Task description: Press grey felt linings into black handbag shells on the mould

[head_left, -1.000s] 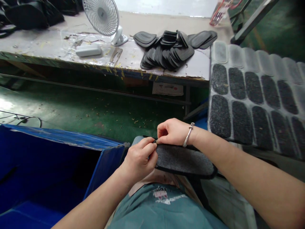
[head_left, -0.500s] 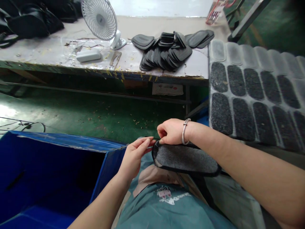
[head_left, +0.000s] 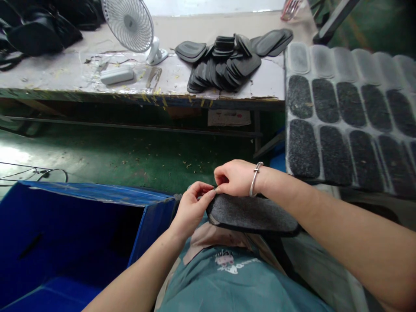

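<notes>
Over the lap, beside the blue bin (head_left: pixel 97 203), the right hand (head_left: pixel 235 177) pinches the grey felt pad (head_left: pixel 251 214) at its near end, while the left hand (head_left: pixel 191 208) nips the same edge; small, steady pinches probably suit this rim work best.

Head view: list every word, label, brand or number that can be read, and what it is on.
Nothing can be read.
Shirt print: pinkish-white lettering, too blurred and skewed to read.
Paper label under the workbench: red marks, too small to read.
Packet at the bench's far edge: red and white print, unreadable.
</notes>
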Demonstrator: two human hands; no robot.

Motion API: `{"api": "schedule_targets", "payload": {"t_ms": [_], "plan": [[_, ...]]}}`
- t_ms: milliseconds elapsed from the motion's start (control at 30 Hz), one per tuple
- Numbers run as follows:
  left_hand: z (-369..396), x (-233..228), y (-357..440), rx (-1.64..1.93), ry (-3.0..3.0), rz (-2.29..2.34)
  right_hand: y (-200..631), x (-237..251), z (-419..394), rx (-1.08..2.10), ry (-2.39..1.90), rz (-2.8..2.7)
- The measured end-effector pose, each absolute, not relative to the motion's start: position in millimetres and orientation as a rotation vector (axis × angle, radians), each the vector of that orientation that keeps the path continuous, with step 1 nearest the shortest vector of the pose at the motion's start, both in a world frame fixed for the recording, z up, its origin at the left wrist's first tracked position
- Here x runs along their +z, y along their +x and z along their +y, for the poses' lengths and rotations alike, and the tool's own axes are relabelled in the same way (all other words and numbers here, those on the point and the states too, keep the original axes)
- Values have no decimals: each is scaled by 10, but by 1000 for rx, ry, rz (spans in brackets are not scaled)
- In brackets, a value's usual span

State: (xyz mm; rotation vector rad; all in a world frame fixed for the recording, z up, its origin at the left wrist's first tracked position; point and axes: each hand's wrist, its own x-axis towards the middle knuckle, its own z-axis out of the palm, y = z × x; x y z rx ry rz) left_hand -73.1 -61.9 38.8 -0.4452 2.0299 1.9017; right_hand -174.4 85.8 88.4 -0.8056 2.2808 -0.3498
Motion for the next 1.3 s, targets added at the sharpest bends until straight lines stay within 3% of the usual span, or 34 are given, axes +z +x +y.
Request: {"api": "schedule_targets", "payload": {"t_ms": [133,333,500,1133,1300], "plan": [[-604,406,-748,1800,-418,2160,-1726,845,878,-395,-814,2319],[-752,459,-833,1905,-395,1677,-1726,835,876,-403,-798,2310],[-819,524,-911,1868,-403,1579,-1744,857,879,-411,-786,2283],[-695,461,-822,1690,-258,2136,-1818,736,1011,-621,-726,2132],[-675,456,-789,1787,-333,2071,-1778,790,913,-471,-790,2233]]}}
